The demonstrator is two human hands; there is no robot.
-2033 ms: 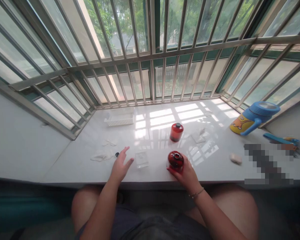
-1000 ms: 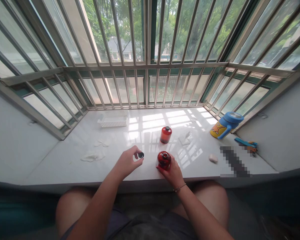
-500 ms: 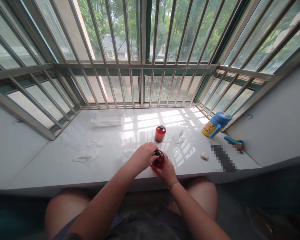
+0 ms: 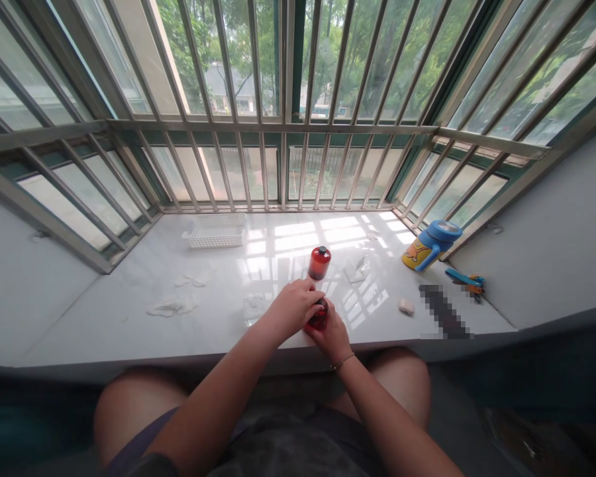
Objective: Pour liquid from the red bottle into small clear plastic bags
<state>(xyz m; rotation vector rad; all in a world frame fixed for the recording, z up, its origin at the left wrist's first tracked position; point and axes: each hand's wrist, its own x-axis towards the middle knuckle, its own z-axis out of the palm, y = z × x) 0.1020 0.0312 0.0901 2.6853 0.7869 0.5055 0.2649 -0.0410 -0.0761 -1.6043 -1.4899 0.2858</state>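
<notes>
Daylight falls through barred windows (image 4: 283, 128) onto a white desk (image 4: 104, 331), leaving bright patches on its far part. Near the front edge, the left hand (image 4: 295, 308) bends over the top of the near bottle (image 4: 318, 322), its fingertips pinching a dark cap (image 4: 322, 303) at the bottle's mouth. Those fingers cover most of the cap, so whether it sits fully down cannot be told. The right hand (image 4: 334, 331) wraps the bottle's red body from the side; between them, the two hands hide much of it, including its base. A thin bracelet (image 4: 342, 362) circles the right wrist.

Just beyond the hands stands the far bottle (image 4: 320, 264), also red, dark-topped and upright. Left of the hands lies a clear box (image 4: 253, 309), partly covered by the left forearm, its contents hard to make out. Farther left are two thin, whitish crumpled pieces (image 4: 171, 307), and behind them a white basket (image 4: 214, 232). To the right lie a see-through packet (image 4: 356, 270), too faint to read, and a small pinkish lump (image 4: 406, 306). Beyond these, a blue-and-yellow mug (image 4: 431, 246) stands near a blue-and-orange object (image 4: 465, 282) of unclear kind. A pixelated patch (image 4: 446, 311) hides whatever lies in front of that.
</notes>
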